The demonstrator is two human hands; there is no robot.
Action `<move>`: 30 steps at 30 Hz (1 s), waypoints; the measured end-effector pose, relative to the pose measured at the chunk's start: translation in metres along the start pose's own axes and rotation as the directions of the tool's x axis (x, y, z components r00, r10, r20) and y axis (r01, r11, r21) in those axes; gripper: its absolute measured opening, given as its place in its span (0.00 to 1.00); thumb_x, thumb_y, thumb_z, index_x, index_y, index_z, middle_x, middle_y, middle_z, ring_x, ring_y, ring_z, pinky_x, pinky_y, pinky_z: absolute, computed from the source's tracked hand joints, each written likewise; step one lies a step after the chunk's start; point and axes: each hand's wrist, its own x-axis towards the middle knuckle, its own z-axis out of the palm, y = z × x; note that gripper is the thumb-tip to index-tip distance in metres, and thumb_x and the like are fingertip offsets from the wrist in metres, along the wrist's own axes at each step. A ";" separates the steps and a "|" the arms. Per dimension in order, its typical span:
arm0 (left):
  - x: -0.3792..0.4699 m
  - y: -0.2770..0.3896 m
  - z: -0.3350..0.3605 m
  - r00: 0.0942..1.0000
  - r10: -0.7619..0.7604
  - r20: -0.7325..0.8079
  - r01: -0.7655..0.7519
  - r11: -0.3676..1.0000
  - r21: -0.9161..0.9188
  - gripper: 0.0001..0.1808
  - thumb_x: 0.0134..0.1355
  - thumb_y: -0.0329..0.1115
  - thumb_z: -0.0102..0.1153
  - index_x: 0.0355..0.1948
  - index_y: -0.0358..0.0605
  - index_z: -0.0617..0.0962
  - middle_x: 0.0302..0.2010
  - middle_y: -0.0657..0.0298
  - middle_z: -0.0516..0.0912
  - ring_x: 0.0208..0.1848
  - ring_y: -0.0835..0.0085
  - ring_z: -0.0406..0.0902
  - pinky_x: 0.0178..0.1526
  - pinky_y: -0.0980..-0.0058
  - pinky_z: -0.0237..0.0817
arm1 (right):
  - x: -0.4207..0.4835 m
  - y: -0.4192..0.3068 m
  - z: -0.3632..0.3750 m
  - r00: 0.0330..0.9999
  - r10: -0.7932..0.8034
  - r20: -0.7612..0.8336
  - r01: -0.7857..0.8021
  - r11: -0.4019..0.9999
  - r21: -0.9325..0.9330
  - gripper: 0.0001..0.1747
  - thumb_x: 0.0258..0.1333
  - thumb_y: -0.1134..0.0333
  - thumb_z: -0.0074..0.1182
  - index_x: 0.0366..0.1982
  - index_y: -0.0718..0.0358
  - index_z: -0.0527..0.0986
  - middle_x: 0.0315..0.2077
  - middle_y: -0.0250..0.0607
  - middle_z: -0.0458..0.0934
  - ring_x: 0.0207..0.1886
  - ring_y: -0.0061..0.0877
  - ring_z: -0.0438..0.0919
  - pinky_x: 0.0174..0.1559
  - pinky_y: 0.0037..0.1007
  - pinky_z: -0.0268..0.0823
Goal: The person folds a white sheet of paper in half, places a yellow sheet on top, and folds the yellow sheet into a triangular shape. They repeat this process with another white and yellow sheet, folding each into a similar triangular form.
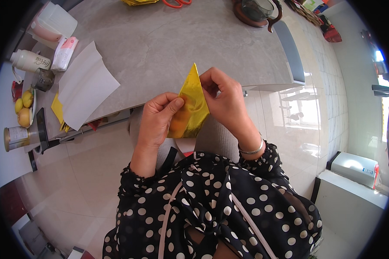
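Observation:
A folded sheet of shiny gold foil paper (pixel 194 110), pointed at the top and wider at the bottom, is held up over my lap near the table's front edge. My left hand (pixel 159 115) pinches its left edge, thumb on the front face. At its right edge is my right hand (pixel 223 94), with thumb and curled fingers gripping the paper. The fingertips behind the sheet are partly hidden. On the grey table, a stack of gold paper (pixel 140 2) and red-handled scissors (pixel 177 3) lie at the far edge of the view.
A white sheet (pixel 86 87) covers part of some yellow paper (pixel 57 108) on the left. Near it stand a tissue pack (pixel 64 54), a white bottle (pixel 32 61), a dark glass (pixel 43 79), a fruit plate (pixel 34 103) and a tin (pixel 17 138). A glass teapot (pixel 256 11) stands back right.

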 end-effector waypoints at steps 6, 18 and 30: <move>0.001 0.000 -0.001 1.000 -0.016 0.003 0.016 1.000 0.003 0.08 0.70 0.33 0.67 0.43 0.39 0.87 0.37 0.70 0.87 0.39 0.85 0.79 0.45 0.83 0.70 | 0.001 0.000 -0.006 0.980 0.140 0.143 -0.191 0.866 0.462 0.12 0.72 0.64 0.61 0.45 0.68 0.78 0.33 0.28 0.82 0.35 0.12 0.76 0.40 0.19 0.70; 0.000 0.000 0.003 1.000 -0.004 0.011 0.004 1.000 -0.012 0.07 0.70 0.33 0.67 0.43 0.39 0.87 0.37 0.70 0.87 0.39 0.85 0.79 0.46 0.84 0.70 | 0.005 0.000 -0.007 0.980 0.133 0.146 -0.191 0.818 0.542 0.12 0.74 0.64 0.57 0.41 0.68 0.80 0.30 0.27 0.80 0.32 0.11 0.73 0.36 0.19 0.67; 0.001 -0.002 0.002 1.000 0.000 0.003 0.000 1.000 0.000 0.07 0.70 0.32 0.67 0.43 0.39 0.87 0.38 0.70 0.87 0.39 0.86 0.78 0.45 0.84 0.69 | 0.004 -0.004 -0.004 0.981 0.175 0.088 -0.195 0.856 0.478 0.07 0.72 0.70 0.59 0.38 0.67 0.81 0.30 0.24 0.80 0.32 0.07 0.72 0.34 0.16 0.64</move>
